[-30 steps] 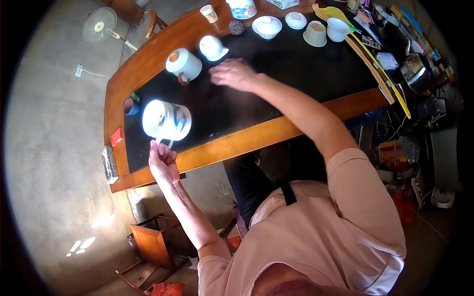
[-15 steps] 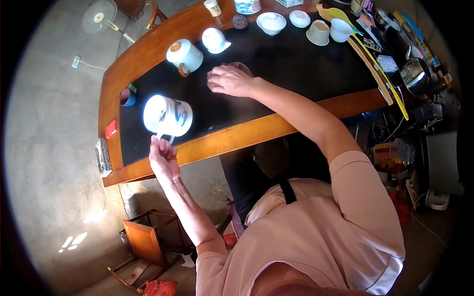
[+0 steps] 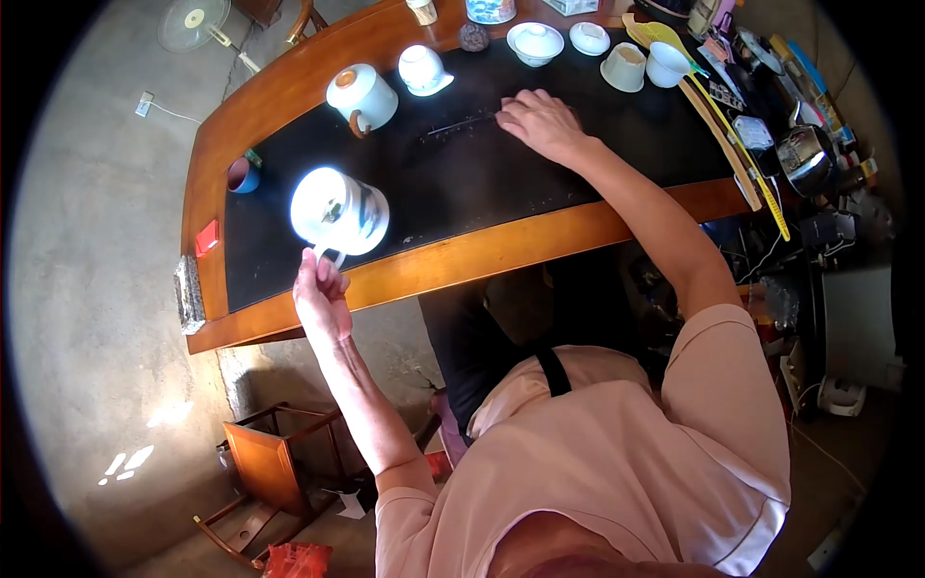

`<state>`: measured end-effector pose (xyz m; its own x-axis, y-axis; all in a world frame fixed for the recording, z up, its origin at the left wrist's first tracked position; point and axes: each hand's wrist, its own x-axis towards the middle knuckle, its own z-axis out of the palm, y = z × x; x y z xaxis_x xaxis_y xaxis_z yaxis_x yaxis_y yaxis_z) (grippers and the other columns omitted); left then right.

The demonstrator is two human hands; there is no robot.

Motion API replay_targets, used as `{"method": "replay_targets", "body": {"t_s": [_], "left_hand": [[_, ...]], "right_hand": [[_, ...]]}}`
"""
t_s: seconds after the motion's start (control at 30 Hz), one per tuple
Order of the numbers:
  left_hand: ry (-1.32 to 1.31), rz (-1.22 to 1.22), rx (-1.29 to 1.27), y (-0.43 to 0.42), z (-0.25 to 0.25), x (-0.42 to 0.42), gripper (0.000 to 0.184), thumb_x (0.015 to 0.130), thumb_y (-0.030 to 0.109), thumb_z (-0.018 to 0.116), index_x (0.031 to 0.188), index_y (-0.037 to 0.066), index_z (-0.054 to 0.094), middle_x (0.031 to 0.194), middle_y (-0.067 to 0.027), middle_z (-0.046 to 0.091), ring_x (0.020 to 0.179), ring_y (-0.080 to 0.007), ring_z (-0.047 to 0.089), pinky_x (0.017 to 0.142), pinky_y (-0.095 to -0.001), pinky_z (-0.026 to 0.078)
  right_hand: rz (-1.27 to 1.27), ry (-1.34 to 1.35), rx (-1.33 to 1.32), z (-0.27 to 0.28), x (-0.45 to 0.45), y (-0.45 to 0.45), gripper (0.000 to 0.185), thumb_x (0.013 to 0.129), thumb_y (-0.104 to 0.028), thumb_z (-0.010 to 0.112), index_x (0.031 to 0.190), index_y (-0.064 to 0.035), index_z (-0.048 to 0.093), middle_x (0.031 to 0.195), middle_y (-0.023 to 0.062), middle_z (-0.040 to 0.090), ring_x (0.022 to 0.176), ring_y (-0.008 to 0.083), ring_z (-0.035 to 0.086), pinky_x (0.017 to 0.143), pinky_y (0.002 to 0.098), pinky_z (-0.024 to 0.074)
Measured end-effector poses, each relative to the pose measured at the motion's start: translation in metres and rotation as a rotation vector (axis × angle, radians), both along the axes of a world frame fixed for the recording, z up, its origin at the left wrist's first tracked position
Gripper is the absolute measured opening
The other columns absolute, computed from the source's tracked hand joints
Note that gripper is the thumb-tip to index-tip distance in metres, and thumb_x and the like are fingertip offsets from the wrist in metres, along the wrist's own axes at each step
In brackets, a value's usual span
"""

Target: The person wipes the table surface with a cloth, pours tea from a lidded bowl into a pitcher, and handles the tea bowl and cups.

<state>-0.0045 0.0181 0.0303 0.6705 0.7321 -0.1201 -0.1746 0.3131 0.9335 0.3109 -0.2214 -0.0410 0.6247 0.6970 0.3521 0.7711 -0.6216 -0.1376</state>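
Note:
My left hand [image 3: 326, 281] is closed on the handle of a white mug [image 3: 342, 210] with a dark picture on its side, near the table's front edge. My right hand [image 3: 540, 120] lies low over the black table top [image 3: 462, 183], fingers bent and partly spread; whether anything is under the palm is hidden. A pale streak [image 3: 459, 125] shows on the black surface left of it. Behind stand a pale lidded cup [image 3: 364, 96] with a brown handle, a white pitcher [image 3: 422, 69] and a lidded bowl [image 3: 535, 43].
A small blue cup [image 3: 243, 175] and a red packet [image 3: 207, 237] are at the left end. An upturned cup [image 3: 623, 66], a white cup [image 3: 667, 65], a yellow fly swatter [image 3: 732, 120] and a shiny kettle [image 3: 805, 159] stand or lie at the right. A wooden chair [image 3: 265, 467] is below left.
My right hand has moved right across the black surface, uncovering the pale streak. My left hand keeps hold of the mug. The whole view has shifted slightly.

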Motion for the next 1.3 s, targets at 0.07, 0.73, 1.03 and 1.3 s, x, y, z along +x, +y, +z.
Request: {"method": "replay_targets", "body": {"t_s": [0.07,0.73,1.03,1.3], "left_hand": [[0.016,-0.026,0.016,-0.003,-0.002,0.004,0.029,0.098,0.031,0.056,0.074,0.016,0.047,0.062,0.0066,0.035,0.054,-0.0058,0.026,0.053,-0.0251,0.024],[0.033,-0.156,-0.025,-0.032,-0.027,0.112,0.039,0.096,0.030,0.059,0.062,0.014,0.048,0.058,0.0027,0.040,0.055,-0.0085,0.035,0.056,-0.0261,0.033],[0.107,-0.149,-0.020,-0.022,-0.034,0.153,0.032,0.095,0.027,0.059,0.067,0.016,0.049,0.059,0.0069,0.037,0.053,-0.0058,0.031,0.052,-0.0245,0.028],[0.141,-0.141,-0.012,-0.022,-0.040,0.171,0.036,0.094,0.030,0.060,0.064,0.017,0.045,0.058,0.0072,0.036,0.052,-0.0061,0.030,0.052,-0.0230,0.026]], "right_hand": [[-0.026,-0.007,-0.003,0.001,0.007,-0.017,0.038,0.096,-0.040,0.051,0.119,-0.0117,0.064,0.115,0.0068,0.057,0.109,0.0258,0.054,0.094,0.0411,0.0460],[-0.085,-0.053,0.192,-0.020,0.063,-0.073,0.027,0.094,-0.022,0.054,0.110,-0.0029,0.065,0.116,0.0141,0.057,0.109,0.0313,0.055,0.098,0.0391,0.0433],[-0.066,0.101,0.052,0.023,0.014,-0.132,0.039,0.090,-0.034,0.062,0.120,-0.0088,0.060,0.131,0.0119,0.049,0.118,0.0318,0.049,0.101,0.0430,0.0415],[0.019,0.055,0.395,0.050,0.036,-0.096,0.016,0.093,-0.016,0.058,0.093,-0.0027,0.067,0.089,0.0118,0.062,0.090,0.0296,0.060,0.083,0.0394,0.0474]]}}
